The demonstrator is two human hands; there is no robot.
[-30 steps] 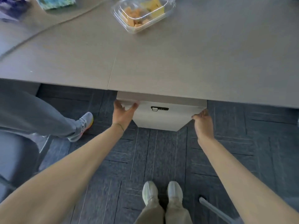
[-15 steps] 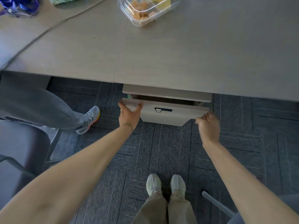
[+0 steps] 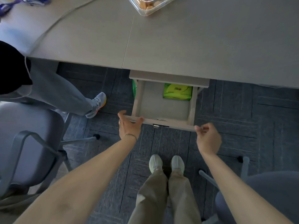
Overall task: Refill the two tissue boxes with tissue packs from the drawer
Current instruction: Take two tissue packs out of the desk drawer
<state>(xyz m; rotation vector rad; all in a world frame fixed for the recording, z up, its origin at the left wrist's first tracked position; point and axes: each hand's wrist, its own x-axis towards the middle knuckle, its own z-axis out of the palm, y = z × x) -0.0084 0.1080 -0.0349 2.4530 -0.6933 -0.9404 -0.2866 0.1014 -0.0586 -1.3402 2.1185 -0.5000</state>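
Observation:
A beige drawer (image 3: 152, 109) under the grey desk (image 3: 210, 50) stands pulled out towards me. Inside it, at the back right, lies a bright green tissue pack (image 3: 177, 94), partly hidden under the cabinet top. My left hand (image 3: 129, 125) grips the left end of the drawer front, thumb on top. My right hand (image 3: 207, 138) pinches the right end of the drawer front. No tissue boxes are in view.
A clear plastic food container (image 3: 150, 4) sits at the desk's far edge, and a cable (image 3: 53, 27) runs across the desk. Another person's leg and grey shoe (image 3: 97, 104) are at the left. Chairs stand at left (image 3: 24, 143) and lower right (image 3: 267, 191). My feet (image 3: 166, 163) are below the drawer.
Both hands have pulled the drawer out from almost closed to well open, uncovering the green tissue pack inside. The view has tilted further down.

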